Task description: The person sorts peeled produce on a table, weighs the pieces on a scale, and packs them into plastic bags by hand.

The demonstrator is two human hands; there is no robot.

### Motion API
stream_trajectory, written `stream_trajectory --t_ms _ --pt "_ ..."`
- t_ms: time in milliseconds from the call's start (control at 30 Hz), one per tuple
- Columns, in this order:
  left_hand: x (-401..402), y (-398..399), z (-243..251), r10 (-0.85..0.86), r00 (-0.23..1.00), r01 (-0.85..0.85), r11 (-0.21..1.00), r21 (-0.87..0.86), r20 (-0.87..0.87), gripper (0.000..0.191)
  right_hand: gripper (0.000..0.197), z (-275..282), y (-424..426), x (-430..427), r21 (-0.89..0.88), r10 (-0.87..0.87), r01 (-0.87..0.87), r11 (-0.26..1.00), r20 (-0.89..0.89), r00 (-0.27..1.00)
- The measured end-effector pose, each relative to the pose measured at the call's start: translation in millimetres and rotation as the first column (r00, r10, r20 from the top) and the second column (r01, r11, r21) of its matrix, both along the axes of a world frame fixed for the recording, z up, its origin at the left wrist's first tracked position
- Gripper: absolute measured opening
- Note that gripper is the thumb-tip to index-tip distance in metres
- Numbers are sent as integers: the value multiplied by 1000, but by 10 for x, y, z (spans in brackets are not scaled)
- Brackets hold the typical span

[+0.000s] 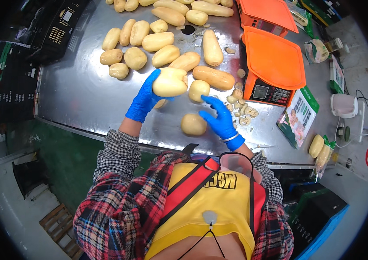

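Both my hands wear blue gloves. My left hand [148, 96] grips a large pale lotus root section [170, 82] above the steel table [70, 94]; another root piece is mostly hidden beneath it. My right hand [218, 120] holds nothing, its fingers apart. Its upper fingertip is at the lower edge of a small round root section [199, 91]; whether they touch I cannot tell. Another rounded section [193, 124] lies just left of that hand. Beyond the held root lie a long orange-tinged section [214, 78] and several more peeled roots [158, 41]. Cut ends and slices [245, 121] are scattered to the right.
Two orange scales [275, 58] stand at the right, with a printed carton [299, 117] beside the nearer one. A thin tool, perhaps a knife [263, 147], lies near the front edge. Bagged roots [323, 152] sit at the right corner. Black crates [57, 29] stand at the left.
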State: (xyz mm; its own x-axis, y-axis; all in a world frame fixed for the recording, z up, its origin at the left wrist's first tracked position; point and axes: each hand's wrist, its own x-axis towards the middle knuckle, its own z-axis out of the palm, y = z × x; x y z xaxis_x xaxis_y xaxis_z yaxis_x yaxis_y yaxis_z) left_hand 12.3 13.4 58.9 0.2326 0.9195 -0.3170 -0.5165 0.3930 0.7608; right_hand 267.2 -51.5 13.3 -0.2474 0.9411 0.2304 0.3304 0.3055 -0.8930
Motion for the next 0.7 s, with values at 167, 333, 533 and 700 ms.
stream_trajectory --t_ms 167,333,533,700 --pt "173 -16 68 -149 978 166 979 116 -145 60 59 294 96 91 -192 -37 -30 981 -333 942" --pt "728 -183 19 -265 923 308 943 126 -277 52 67 370 -71 369 -331 -46 -175 927 -564 825" --pt "1469 -274 142 -288 830 394 909 137 -477 51 56 346 -382 874 -459 -244 -199 866 -735 632" --pt "2057 -533 218 -377 844 443 891 101 -381 39 48 119 -646 1452 -458 -393 19 889 -740 545"
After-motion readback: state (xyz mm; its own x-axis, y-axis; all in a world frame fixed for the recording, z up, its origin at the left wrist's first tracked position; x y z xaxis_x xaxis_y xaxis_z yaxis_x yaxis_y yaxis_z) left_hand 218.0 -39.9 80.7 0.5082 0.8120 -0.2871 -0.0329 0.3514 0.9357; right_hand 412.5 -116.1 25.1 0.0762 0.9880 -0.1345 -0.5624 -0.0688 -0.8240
